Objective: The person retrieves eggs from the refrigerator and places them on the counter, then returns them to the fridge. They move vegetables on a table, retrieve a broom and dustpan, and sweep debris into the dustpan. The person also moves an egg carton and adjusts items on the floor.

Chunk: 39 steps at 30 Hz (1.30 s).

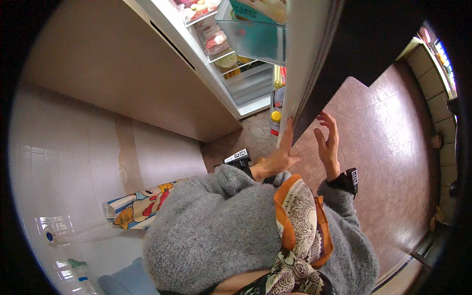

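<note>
A refrigerator door [306, 55] stands ajar in front of me, seen along its edge. My left hand [278, 158] touches the lower inner edge of the door, a finger laid along it. My right hand [328, 138] is at the door's dark outer side, fingers apart and slightly curled; whether the fingertips touch it I cannot tell. Inside the refrigerator, packaged food [215, 38] lies on shelves above a clear drawer [249, 84]. The door's inside has a translucent bin [254, 40] and a lower bin with a yellow-capped container [276, 116].
The refrigerator's brown side panel [129, 59] fills the upper left. Below it lie a cartoon-printed bag [143, 206], a clear bottle [55, 236] and a blue cloth [127, 278]. Tiled floor [383, 147] stretches along the right, with a low tiled wall [435, 84] beyond.
</note>
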Each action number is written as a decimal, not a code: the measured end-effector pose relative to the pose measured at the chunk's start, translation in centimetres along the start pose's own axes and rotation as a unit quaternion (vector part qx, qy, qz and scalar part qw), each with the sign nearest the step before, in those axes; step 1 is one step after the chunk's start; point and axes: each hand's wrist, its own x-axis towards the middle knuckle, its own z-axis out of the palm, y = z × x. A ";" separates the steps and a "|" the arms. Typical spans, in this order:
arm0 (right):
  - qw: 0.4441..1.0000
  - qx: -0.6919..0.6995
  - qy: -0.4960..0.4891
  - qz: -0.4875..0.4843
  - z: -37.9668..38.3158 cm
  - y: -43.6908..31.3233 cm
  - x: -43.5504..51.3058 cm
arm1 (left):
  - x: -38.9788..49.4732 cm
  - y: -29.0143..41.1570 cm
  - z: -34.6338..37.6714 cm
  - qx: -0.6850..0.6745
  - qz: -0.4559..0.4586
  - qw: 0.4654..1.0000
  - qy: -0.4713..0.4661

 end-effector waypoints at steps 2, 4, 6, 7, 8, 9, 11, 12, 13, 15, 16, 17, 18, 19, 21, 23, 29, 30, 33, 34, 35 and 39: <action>0.999 0.011 0.031 -0.002 -0.3 0.5 -1.1 | 0.2 -0.1 0.8 -0.084 -0.008 0.996 -0.020; 0.996 0.040 0.081 -0.021 -0.5 1.3 -2.4 | 0.5 0.0 1.6 -0.037 0.003 0.994 -0.098; 0.974 0.101 0.191 0.065 -1.0 2.3 -3.3 | 0.9 -0.1 1.9 0.007 0.025 0.992 -0.127; 0.958 0.135 0.237 0.092 -1.3 2.9 -3.5 | 1.1 -0.4 1.3 -0.029 -0.004 0.994 -0.103; 0.944 0.164 0.274 0.079 -1.9 3.4 -3.6 | 1.3 -0.8 0.5 -0.064 -0.042 0.993 -0.093; 0.928 0.197 0.311 0.063 -2.5 3.9 -3.7 | 1.6 -1.4 -0.9 -0.101 -0.079 0.988 -0.083; 0.924 0.172 0.337 0.050 -3.9 4.6 -4.1 | 2.1 -3.8 -4.7 -0.164 -0.145 0.973 -0.076; 0.878 0.213 0.424 0.070 -4.6 4.6 -4.1 | 2.6 -4.9 -6.9 -0.207 -0.154 0.962 -0.084; 0.836 0.260 0.477 0.082 -5.3 4.9 -4.5 | 3.2 -6.5 -9.7 -0.254 -0.163 0.953 0.006; 0.848 0.075 0.520 0.068 -6.1 5.1 -5.1 | 5.4 -10.8 -15.7 -0.297 -0.182 0.922 0.169; 0.825 0.106 0.551 0.073 -6.2 5.1 -5.4 | 7.0 -13.3 -18.7 -0.294 -0.210 0.895 0.262; 0.804 0.063 0.581 0.106 -6.3 5.0 -5.7 | 8.5 -16.0 -21.3 -0.291 -0.219 0.865 0.344; 0.792 0.094 0.596 0.092 -6.0 5.0 -6.0 | 10.0 -18.7 -23.8 -0.328 -0.227 0.825 0.400; 0.783 0.078 0.610 0.095 -5.7 4.9 -6.1 | 11.6 -21.4 -26.0 -0.360 -0.250 0.774 0.457; 0.764 0.041 0.634 0.109 -4.7 4.5 -6.5 | 14.1 -26.4 -29.6 -0.399 -0.284 0.712 0.504; 0.745 0.009 0.656 0.122 -3.4 4.2 -6.9 | 17.1 -30.7 -33.3 -0.388 -0.311 0.673 0.547; 0.695 -0.069 0.694 0.175 0.4 3.0 -7.0 | 22.2 -38.6 -41.4 -0.286 -0.269 0.666 0.634; 0.687 -0.076 0.699 0.184 0.9 2.7 -7.0 | 22.7 -39.4 -42.3 -0.293 -0.281 0.658 0.634; 0.667 -0.091 0.714 0.191 2.3 2.0 -6.7 | 23.6 -41.3 -44.7 -0.304 -0.309 0.650 0.624; 0.662 -0.094 0.718 0.191 2.7 1.8 -6.7 | 23.6 -41.7 -45.4 -0.306 -0.314 0.648 0.622; 0.657 -0.095 0.722 0.197 3.0 1.5 -6.6 | 24.3 -42.2 -45.8 -0.313 -0.316 0.648 0.618; 0.645 -0.113 0.728 0.200 3.9 0.6 -6.8 | 23.6 -43.3 -47.3 -0.328 -0.335 0.644 0.605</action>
